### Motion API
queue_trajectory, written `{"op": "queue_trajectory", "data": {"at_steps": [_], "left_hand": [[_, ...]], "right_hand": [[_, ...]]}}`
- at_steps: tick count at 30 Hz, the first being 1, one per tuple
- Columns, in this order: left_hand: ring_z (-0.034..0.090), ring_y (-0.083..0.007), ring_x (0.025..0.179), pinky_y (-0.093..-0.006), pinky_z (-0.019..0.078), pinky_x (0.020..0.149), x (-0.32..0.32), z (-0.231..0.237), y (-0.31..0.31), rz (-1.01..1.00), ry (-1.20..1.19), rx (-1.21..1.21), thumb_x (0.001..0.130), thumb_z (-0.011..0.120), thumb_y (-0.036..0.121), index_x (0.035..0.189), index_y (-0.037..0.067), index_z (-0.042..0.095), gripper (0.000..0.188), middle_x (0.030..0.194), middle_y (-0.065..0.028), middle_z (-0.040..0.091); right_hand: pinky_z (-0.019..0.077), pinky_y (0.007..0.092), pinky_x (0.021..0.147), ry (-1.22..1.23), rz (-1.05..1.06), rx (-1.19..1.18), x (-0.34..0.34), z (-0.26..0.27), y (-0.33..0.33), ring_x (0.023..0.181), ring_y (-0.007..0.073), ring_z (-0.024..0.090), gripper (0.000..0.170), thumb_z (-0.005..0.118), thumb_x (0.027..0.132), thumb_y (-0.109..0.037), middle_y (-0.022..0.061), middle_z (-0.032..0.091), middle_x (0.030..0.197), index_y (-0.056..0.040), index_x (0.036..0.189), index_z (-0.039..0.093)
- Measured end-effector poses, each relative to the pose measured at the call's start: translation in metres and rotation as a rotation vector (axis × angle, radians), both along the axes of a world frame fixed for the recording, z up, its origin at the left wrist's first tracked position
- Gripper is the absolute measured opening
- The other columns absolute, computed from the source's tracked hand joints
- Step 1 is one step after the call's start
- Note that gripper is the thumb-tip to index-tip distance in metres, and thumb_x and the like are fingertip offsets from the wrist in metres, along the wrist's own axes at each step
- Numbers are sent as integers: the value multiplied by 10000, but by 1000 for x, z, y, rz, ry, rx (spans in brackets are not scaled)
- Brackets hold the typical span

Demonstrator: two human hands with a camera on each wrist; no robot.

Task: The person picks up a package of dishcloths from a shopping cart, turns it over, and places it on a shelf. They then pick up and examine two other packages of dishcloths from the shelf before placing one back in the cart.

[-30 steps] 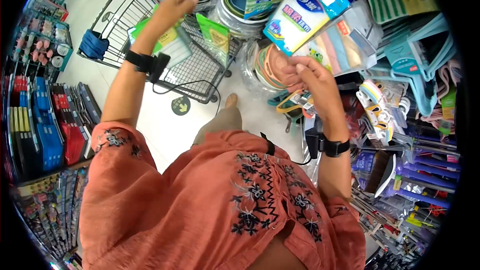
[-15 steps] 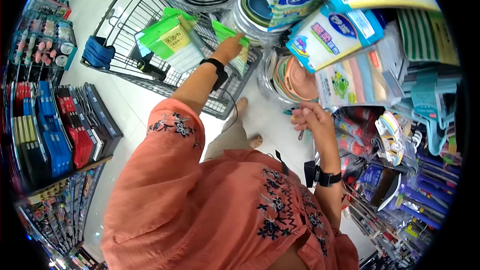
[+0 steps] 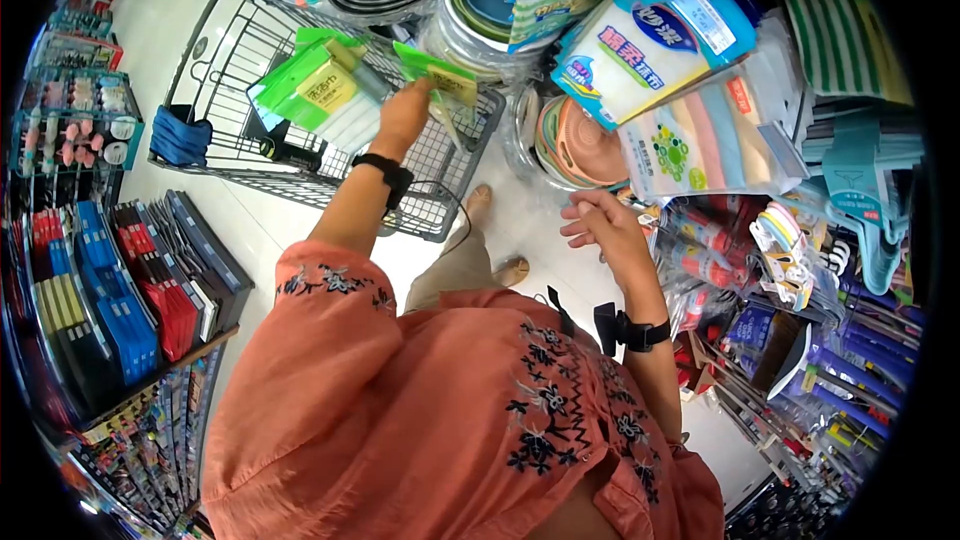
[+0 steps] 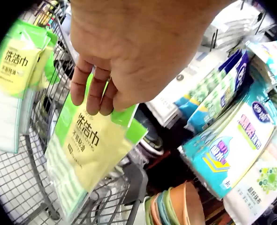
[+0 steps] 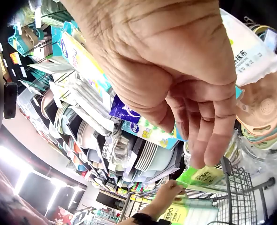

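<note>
My left hand (image 3: pixel 404 116) grips the top edge of a green-and-yellow pack of cleaning cloths (image 4: pixel 89 136), its fingers curled over the plastic. The pack hangs at the cart's near right corner, pale striped cloths showing through its lower half. Inside the shopping cart (image 3: pixel 235 162), left of this hand, lean other cleaning cloth packs (image 3: pixel 318 90) of the same colours. My right hand (image 3: pixel 612 232) hovers in front of the shelf goods with loosely bent fingers and nothing in them. Nearest to it are a stack of peach-coloured plastic basins (image 3: pixel 588 145) and a multicolour cloth pack (image 3: pixel 700 155).
Blue-and-white cloth packs (image 3: pixel 650 50) hang at upper right, beside light blue hangers (image 3: pixel 870 230). Purple-handled goods (image 3: pixel 860 360) line the right side. On the left stands a shelf of folders (image 3: pixel 110 310). A blue cloth bundle (image 3: pixel 180 135) hangs on the cart's left end.
My left hand has come from above the cart to the cloth pack at its right and now grips it, with the pack more tilted. The right hand stays near the shelf, loosely bent.
</note>
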State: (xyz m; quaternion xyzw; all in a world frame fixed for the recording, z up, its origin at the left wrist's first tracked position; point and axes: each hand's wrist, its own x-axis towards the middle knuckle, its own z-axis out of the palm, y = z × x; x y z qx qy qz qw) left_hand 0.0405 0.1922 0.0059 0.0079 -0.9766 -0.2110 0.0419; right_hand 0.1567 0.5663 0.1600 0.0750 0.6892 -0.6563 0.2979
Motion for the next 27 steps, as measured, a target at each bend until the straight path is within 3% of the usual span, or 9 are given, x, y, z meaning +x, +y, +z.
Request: {"op": "queue_trajectory", "data": {"at_steps": [6, 11, 14, 16, 18, 19, 22, 23, 27], "left_hand": [[649, -412, 789, -495, 509, 674, 38, 155, 6, -73, 242, 74, 905, 618, 167, 1011, 61, 601, 151, 904, -188, 681], [629, -396, 714, -447, 484, 622, 67, 292, 39, -152, 394, 172, 898, 618, 178, 975, 16, 596, 181, 808, -197, 645], [455, -92, 622, -267, 400, 560, 78, 341, 55, -249, 385, 211, 944, 638, 169, 994, -7, 583, 192, 695, -41, 523], [472, -88, 655, -259, 411, 596, 84, 363, 70, -330, 441, 260, 951, 632, 170, 1021, -7, 587, 196, 724, -24, 538], [489, -84, 689, -252, 422, 631, 90, 376, 85, -414, 488, 312, 959, 626, 172, 1048, -7, 592, 203, 754, -7, 553], [584, -106, 866, -266, 479, 766, 92, 379, 90, -406, 390, 490, 965, 626, 182, 1193, 13, 588, 286, 922, -52, 624], [602, -171, 1083, -321, 498, 900, 89, 363, 100, -369, 685, 536, 968, 629, 189, 1345, 44, 523, 418, 1155, -108, 626], [548, -257, 1234, -393, 482, 986, 91, 356, 92, -317, 637, 483, 962, 651, 228, 1437, 48, 431, 553, 1335, -194, 547], [538, -333, 1257, -412, 454, 1031, 88, 271, 93, -117, 500, 715, 935, 674, 403, 1458, -46, 339, 766, 1339, -294, 525]], "right_hand": [[553, 317, 802, 129, 89, 21, -13, 2, -14, 975, 244, 690, 426, 619, 960, -197, 187, 652, 1183, 61, 1286, 525], [495, 351, 972, 773, 165, 99, -41, 31, -64, 1196, 288, 605, 614, 700, 912, -181, 220, 588, 1325, 62, 1404, 424], [457, 335, 1016, 1000, 148, 108, -54, 53, -89, 1207, 241, 588, 600, 684, 927, -183, 190, 598, 1323, 48, 1420, 432], [447, 316, 1006, 911, 166, 3, -57, 69, -90, 1160, 191, 589, 533, 655, 950, -199, 145, 627, 1272, 34, 1395, 477], [446, 297, 979, 618, 217, -186, -54, 87, -83, 1094, 141, 586, 455, 623, 974, -222, 92, 660, 1196, 22, 1349, 539], [469, 282, 892, 649, 155, -205, -47, 98, -79, 978, 99, 573, 373, 586, 996, -250, 34, 676, 1094, -8, 1278, 612], [485, 278, 838, 579, 25, -34, -34, 120, -52, 928, 101, 589, 357, 595, 990, -253, 37, 682, 1074, -23, 1261, 623], [496, 284, 831, 565, 19, 68, -43, 109, -34, 923, 106, 603, 356, 612, 981, -258, 39, 683, 1079, -30, 1254, 625], [509, 306, 914, 620, -30, -102, -27, 118, 2, 1018, 168, 646, 450, 658, 964, -288, 88, 667, 1184, 1, 1299, 574]]}}
